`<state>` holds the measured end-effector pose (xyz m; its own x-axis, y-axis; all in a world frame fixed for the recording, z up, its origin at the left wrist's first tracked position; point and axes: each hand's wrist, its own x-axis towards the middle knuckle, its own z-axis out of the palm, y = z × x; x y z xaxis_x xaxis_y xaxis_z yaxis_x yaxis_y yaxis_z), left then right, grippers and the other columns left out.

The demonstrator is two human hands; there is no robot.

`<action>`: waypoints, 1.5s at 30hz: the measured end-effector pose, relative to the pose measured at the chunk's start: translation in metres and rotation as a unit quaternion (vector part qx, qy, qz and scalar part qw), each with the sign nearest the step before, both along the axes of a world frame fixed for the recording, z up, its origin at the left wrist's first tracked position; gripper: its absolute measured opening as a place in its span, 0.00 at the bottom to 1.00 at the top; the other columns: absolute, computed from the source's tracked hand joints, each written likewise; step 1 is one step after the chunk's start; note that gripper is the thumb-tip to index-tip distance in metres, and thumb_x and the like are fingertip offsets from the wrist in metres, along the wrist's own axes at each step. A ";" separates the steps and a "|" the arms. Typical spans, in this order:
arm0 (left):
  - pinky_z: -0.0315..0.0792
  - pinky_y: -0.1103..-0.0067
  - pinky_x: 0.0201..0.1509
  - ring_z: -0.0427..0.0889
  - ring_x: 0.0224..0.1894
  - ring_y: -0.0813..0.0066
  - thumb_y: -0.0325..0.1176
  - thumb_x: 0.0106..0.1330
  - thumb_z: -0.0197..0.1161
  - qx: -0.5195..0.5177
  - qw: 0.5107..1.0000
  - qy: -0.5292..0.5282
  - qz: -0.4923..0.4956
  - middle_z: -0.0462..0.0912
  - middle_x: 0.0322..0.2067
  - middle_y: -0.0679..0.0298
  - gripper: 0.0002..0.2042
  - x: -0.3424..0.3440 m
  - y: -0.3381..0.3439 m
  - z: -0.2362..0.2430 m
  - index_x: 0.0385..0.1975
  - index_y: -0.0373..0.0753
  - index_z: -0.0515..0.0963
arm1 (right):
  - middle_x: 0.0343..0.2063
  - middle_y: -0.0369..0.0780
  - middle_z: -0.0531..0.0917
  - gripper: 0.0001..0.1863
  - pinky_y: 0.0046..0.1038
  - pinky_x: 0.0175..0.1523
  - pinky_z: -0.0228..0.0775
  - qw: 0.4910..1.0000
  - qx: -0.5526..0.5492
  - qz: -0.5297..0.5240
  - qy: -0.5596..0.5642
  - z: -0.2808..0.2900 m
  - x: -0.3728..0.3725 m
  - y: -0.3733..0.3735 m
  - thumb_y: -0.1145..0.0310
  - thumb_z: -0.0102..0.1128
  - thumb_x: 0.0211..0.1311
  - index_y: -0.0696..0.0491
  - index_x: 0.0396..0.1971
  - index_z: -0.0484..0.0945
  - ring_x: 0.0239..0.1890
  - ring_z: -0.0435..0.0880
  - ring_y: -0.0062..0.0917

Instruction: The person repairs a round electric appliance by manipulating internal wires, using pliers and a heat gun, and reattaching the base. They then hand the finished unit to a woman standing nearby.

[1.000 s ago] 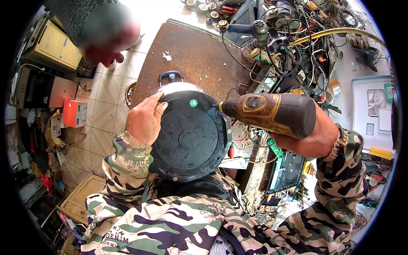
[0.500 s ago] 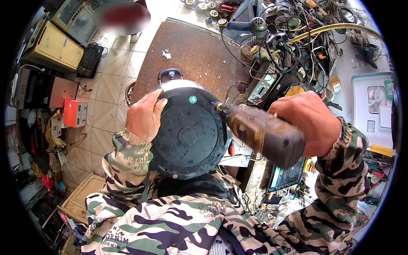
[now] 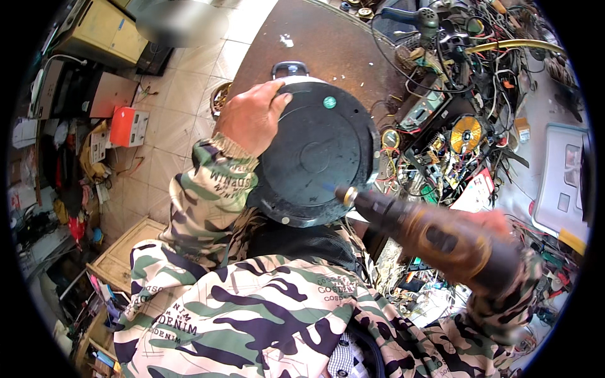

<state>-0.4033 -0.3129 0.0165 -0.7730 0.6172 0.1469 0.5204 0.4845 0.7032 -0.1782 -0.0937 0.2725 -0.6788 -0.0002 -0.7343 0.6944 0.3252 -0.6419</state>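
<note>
At the left of the frame, a red box [image 3: 129, 126] sits below a yellow cabinet [image 3: 104, 31]. Right of these, a camouflage sleeve leads up to the left hand [image 3: 252, 120], whose fingers grip the upper left rim of a round black appliance base [image 3: 309, 135], the thumb lying along its flat face. The base fills the middle of the frame, face up; a black handle [image 3: 290, 68] juts from its upper edge toward the brown tabletop [image 3: 328, 44], and a green sticker [image 3: 329, 102] marks its upper part.

Being round, the base shows no clear long axis. The power driver [image 3: 435, 236] does: it slants from the base's lower right part down to the lower right of the frame, nose pointing up and left. Its blurred bit lies over the face, and whether it touches cannot be told. The right hand [image 3: 490, 220], mostly hidden behind the driver, appears wrapped around it, though its fingers are too blurred to make out. The base lies up and left of that hand; the left hand is nearer, touching it. Farther right are electronic parts [image 3: 466, 133] and a pale plastic case [image 3: 558, 183].
</note>
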 end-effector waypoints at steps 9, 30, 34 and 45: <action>0.80 0.68 0.42 0.86 0.40 0.54 0.40 0.69 0.63 0.024 1.000 0.011 -0.003 0.86 0.39 0.50 0.15 -0.001 0.002 -0.002 0.48 0.35 0.81 | 0.37 0.49 0.84 0.30 0.34 0.41 0.78 0.981 0.059 0.159 0.099 -0.036 0.018 -0.045 0.59 0.72 0.44 0.61 0.46 0.80 0.36 0.86 0.44; 0.81 0.66 0.42 0.87 0.39 0.54 0.44 0.71 0.59 0.002 1.000 0.021 -0.012 0.86 0.39 0.51 0.17 0.000 0.006 -0.004 0.49 0.38 0.81 | 0.26 0.45 0.78 0.18 0.41 0.29 0.72 0.892 0.221 0.387 0.080 -0.010 -0.061 -0.102 0.59 0.68 0.46 0.57 0.30 0.74 0.25 0.81 0.43; 0.81 0.65 0.42 0.87 0.40 0.53 0.45 0.72 0.59 -0.019 1.000 0.006 -0.007 0.86 0.40 0.52 0.17 0.001 0.004 0.002 0.50 0.40 0.80 | 0.27 0.45 0.79 0.18 0.41 0.30 0.73 0.888 0.222 0.398 0.068 -0.010 -0.068 -0.102 0.59 0.68 0.46 0.57 0.30 0.74 0.26 0.81 0.44; 0.81 0.63 0.43 0.86 0.40 0.53 0.43 0.72 0.59 -0.008 1.000 -0.007 -0.005 0.86 0.40 0.52 0.15 0.002 0.005 0.000 0.50 0.40 0.79 | 0.26 0.45 0.79 0.17 0.41 0.30 0.74 0.889 0.221 0.395 0.065 -0.011 -0.072 -0.101 0.60 0.68 0.46 0.57 0.28 0.74 0.27 0.82 0.44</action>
<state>-0.4012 -0.3080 0.0163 -0.7687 0.6271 0.1261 0.5152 0.4902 0.7030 -0.2504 -0.1950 0.2612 -0.6738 -0.2463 -0.6966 0.0658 0.9190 -0.3886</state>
